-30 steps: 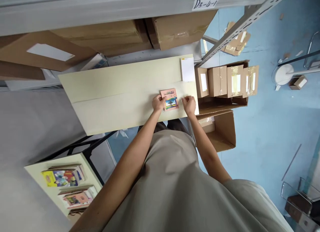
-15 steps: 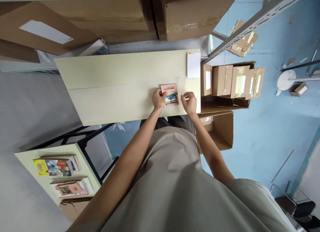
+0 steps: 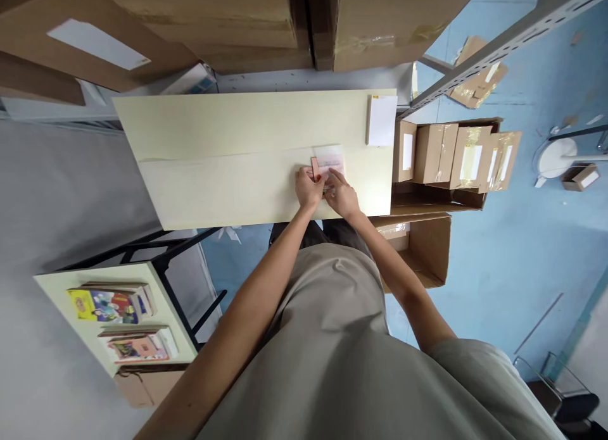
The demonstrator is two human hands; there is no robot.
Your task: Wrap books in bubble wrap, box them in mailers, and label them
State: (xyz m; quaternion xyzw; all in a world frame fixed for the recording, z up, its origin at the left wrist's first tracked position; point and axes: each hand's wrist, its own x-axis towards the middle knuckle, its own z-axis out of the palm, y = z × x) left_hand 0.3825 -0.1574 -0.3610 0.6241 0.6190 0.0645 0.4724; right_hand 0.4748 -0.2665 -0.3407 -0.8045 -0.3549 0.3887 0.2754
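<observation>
A small booklet [image 3: 331,156] with a pink cover lies on the pale table [image 3: 228,190], its cover folded back so a whitish inner page with faint print shows. My left hand [image 3: 308,189] grips its left side, with the thumb over a narrow pink strip of the cover. My right hand [image 3: 342,198] meets the left one at the booklet's lower part, fingers bent and closed on the page edge. Both hands hide the lower half of the booklet.
A white pad [image 3: 382,120] lies at the table's far right corner. Stacked books [image 3: 109,304] sit on a side table at lower left. Cartons [image 3: 434,152] stand at the right, an open carton [image 3: 430,244] below them. Large boxes [image 3: 399,28] fill the shelf beyond the table.
My right hand has moved left from beside the booklet onto it. The booklet has gone from shut, with its picture cover up, to opened. The view has shifted slightly.
</observation>
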